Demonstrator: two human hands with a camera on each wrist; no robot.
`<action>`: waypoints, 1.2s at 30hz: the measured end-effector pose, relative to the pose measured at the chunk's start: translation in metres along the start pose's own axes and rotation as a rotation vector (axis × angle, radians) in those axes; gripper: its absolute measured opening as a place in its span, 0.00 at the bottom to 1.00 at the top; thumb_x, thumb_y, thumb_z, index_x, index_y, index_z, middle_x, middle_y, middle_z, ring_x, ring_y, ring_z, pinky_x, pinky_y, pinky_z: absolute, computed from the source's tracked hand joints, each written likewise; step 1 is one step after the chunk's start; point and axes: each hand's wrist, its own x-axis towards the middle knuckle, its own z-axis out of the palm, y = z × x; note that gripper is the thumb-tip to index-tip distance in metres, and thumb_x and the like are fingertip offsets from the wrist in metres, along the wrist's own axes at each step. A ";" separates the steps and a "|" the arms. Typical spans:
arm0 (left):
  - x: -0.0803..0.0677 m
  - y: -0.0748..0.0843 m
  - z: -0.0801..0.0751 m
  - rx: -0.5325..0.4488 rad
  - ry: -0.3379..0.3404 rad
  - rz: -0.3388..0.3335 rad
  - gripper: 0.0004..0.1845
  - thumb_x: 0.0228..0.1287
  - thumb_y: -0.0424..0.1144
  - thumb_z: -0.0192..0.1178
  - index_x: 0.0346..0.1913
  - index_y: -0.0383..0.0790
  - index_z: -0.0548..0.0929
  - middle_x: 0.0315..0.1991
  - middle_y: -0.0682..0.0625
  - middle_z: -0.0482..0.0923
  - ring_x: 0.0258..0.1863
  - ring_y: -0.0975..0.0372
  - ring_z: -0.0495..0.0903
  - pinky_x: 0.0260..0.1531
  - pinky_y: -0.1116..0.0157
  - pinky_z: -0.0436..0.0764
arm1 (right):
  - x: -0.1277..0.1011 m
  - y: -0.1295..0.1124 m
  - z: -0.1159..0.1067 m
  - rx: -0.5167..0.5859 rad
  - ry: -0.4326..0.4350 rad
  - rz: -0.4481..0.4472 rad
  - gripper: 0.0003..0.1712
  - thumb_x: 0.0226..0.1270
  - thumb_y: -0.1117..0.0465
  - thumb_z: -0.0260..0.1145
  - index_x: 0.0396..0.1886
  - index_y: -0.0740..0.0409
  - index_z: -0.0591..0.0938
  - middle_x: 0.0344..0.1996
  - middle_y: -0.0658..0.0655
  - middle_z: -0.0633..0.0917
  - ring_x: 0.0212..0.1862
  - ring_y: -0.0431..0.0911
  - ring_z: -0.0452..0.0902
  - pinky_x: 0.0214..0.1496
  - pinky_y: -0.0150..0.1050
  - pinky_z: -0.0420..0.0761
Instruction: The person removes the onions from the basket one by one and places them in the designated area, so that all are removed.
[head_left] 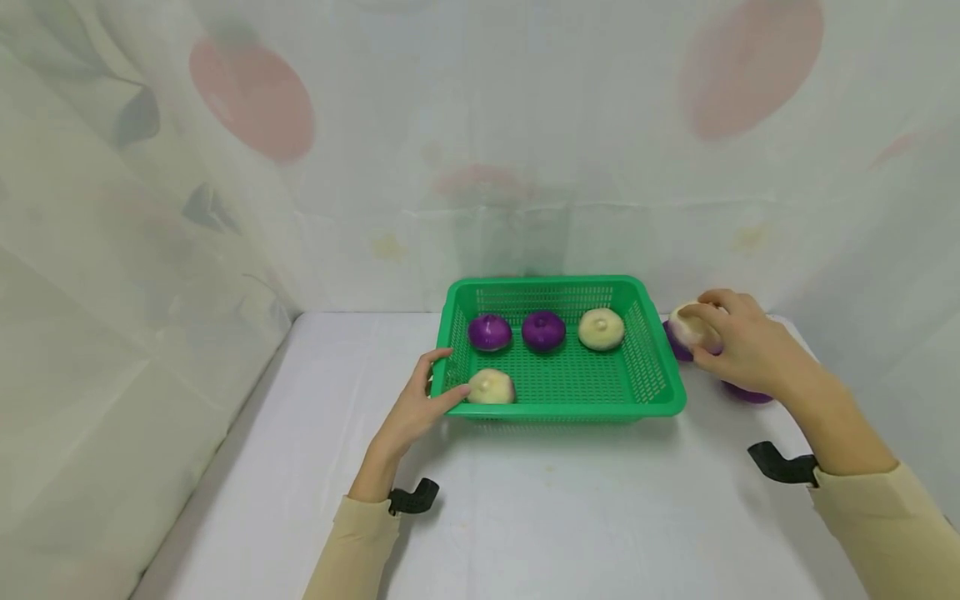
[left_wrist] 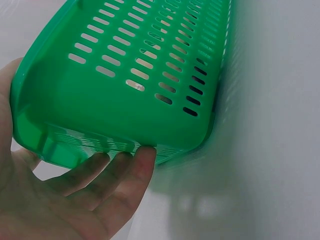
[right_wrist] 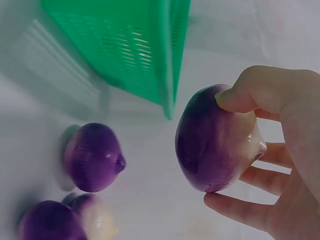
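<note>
The right hand (head_left: 738, 346) grips a purple-and-white onion (right_wrist: 217, 140) at frame right, beside the green basket (head_left: 660, 392). Lift it clear of the rim; the left hand (head_left: 416, 408), fingers straight, steadies the basket's left corner.

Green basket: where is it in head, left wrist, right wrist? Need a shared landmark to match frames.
Head: green basket at table centre, four onions inside, left hand on its near-left corner.
Left wrist: fills the upper left, slotted wall seen from below, fingers under its edge.
Right wrist: top centre, one corner only, beside the right hand holding an onion.
Shared landmark: the basket's slotted green wall.
</note>
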 end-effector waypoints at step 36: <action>0.000 -0.001 0.001 -0.003 0.005 -0.001 0.40 0.63 0.59 0.70 0.73 0.69 0.61 0.69 0.44 0.67 0.65 0.48 0.71 0.59 0.42 0.71 | -0.025 0.032 0.069 0.030 -0.198 0.068 0.25 0.59 0.62 0.74 0.56 0.65 0.81 0.51 0.69 0.77 0.56 0.69 0.71 0.50 0.68 0.77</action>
